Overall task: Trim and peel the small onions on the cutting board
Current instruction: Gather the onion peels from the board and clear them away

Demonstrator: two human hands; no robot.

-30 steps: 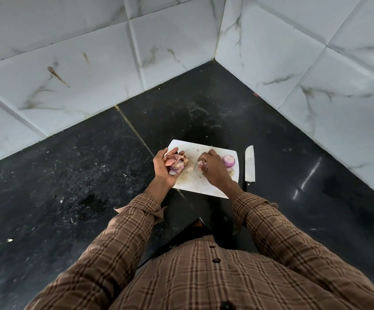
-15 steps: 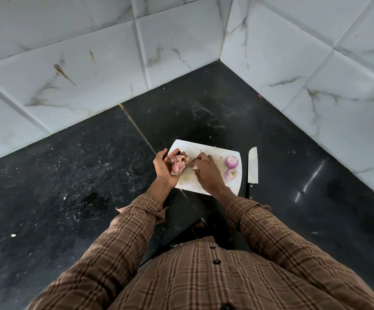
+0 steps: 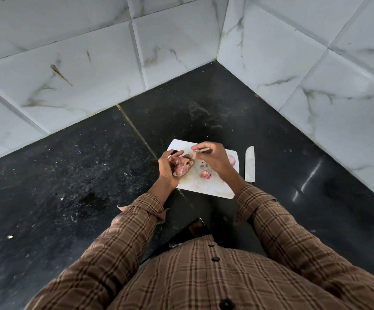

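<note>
Surface (image 3: 69, 175) of black stone runs wide around the white cutting board (image 3: 204, 186), knife (image 3: 250, 164) just right. Left hand (image 3: 168, 168) cups onion peels (image 3: 181, 166); right hand (image 3: 212, 158) pinches a thin scrap, half-hiding a peeled onion (image 3: 231, 159). Small onion (image 3: 205, 174) lies mid-board.

Left hand (image 3: 167, 167) cups peels (image 3: 180, 166) (pink).

White cutting board (image 3: 200, 186), pink onion skins (image 3: 180, 166), black speckled counter (image 3: 69, 166), brown plaid shirt (image 3: 204, 276), grey-veined white tiles (image 3: 80, 59)
</note>
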